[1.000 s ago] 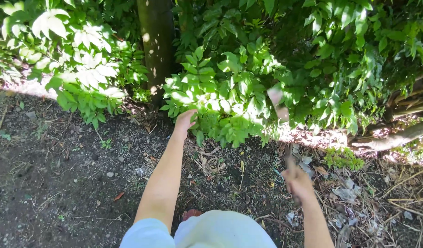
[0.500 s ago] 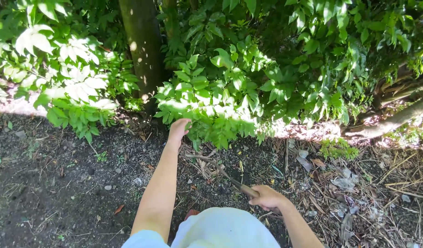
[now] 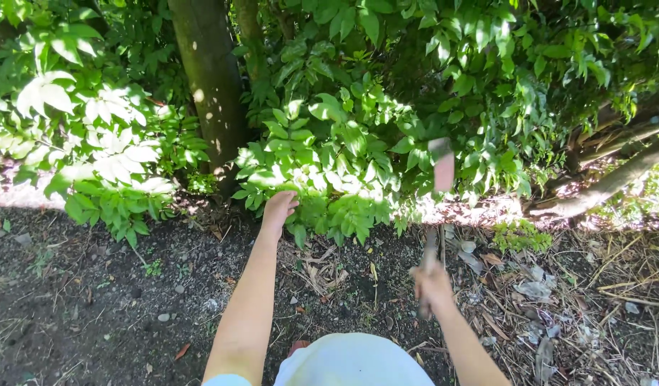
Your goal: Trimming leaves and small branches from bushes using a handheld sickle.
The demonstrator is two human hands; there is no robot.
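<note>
A person's left hand (image 3: 279, 208) reaches forward, fingers closed around the low leaves of a green bush (image 3: 329, 164) beside a tree trunk (image 3: 209, 78). The right hand (image 3: 431, 280), blurred, is wrapped tight around the handle of a chopping tool (image 3: 439, 179), whose blade is raised upright before the bush. Dark soil (image 3: 79, 300) and dry leaves (image 3: 537, 293) cover the ground below.

Single head-worn camera looks steeply down and forward from above my shoulders, near enough to frame both my forearms, facing the shrub foliage (image 3: 329, 164) and tree trunk (image 3: 208, 78) across bare soil (image 3: 79, 307).
</note>
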